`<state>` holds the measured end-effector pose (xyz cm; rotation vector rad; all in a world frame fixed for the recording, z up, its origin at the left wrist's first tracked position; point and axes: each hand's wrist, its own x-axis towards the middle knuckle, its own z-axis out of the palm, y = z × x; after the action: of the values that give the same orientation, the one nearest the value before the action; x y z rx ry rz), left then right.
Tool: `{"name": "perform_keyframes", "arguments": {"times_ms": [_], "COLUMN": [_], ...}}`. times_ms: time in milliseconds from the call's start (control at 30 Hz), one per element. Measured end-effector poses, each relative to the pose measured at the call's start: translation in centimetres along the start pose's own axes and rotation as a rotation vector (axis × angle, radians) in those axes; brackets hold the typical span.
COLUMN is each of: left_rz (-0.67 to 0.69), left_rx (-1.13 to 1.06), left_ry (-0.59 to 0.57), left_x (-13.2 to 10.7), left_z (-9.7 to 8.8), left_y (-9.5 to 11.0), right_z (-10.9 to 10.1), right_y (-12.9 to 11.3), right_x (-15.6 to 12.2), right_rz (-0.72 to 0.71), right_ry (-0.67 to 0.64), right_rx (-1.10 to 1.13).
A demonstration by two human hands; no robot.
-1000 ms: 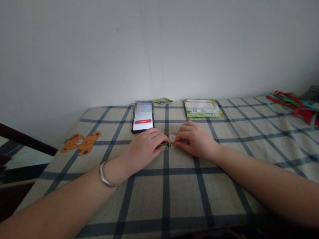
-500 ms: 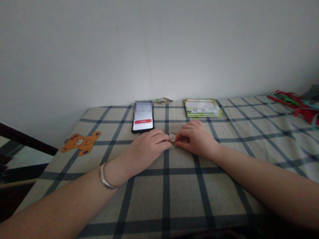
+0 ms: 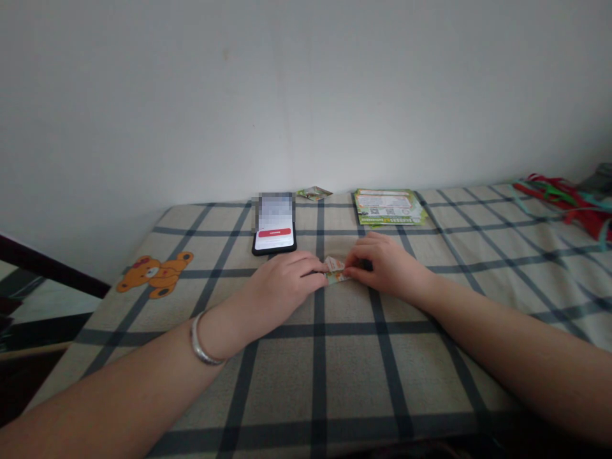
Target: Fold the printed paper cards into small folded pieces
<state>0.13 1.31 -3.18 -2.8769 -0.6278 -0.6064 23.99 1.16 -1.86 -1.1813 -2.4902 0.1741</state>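
Between my hands, low over the checked tablecloth, is a small folded piece of printed paper (image 3: 335, 270), white, orange and green. My left hand (image 3: 288, 280), with a silver bangle at its wrist, is closed on the paper's left end. At the right end, the thumb and fingertips of my right hand (image 3: 378, 261) pinch it. Both hands rest close to the cloth, and their fingers hide the paper's two ends.
A phone (image 3: 275, 237) with a lit screen lies just beyond my left hand. Near the wall are a folded paper piece (image 3: 315, 192) and a stack of green printed sheets (image 3: 388, 208). Colourful ribbons (image 3: 564, 201) lie far right. A bear figure (image 3: 155, 274) is at the left.
My right hand has shifted slightly right, away from my left hand. More of the folded paper shows between them. My left hand has hardly moved.
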Motion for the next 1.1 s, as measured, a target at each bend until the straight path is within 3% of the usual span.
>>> {"name": "perform_keyframes", "arguments": {"times_ms": [233, 1100], "left_rz": [0.002, 0.088], "left_rx": [-0.001, 0.056], "left_ry": [0.001, -0.054], "left_x": [0.12, -0.64], "left_z": [-0.17, -0.36], "left_y": [0.07, 0.12], "right_z": [-0.09, 0.38], "right_y": [-0.4, -0.67], "right_x": [0.32, -0.03], "right_rz": [-0.01, -0.002], "right_ry": [-0.031, -0.009], "right_rx": [-0.106, -0.147]}}
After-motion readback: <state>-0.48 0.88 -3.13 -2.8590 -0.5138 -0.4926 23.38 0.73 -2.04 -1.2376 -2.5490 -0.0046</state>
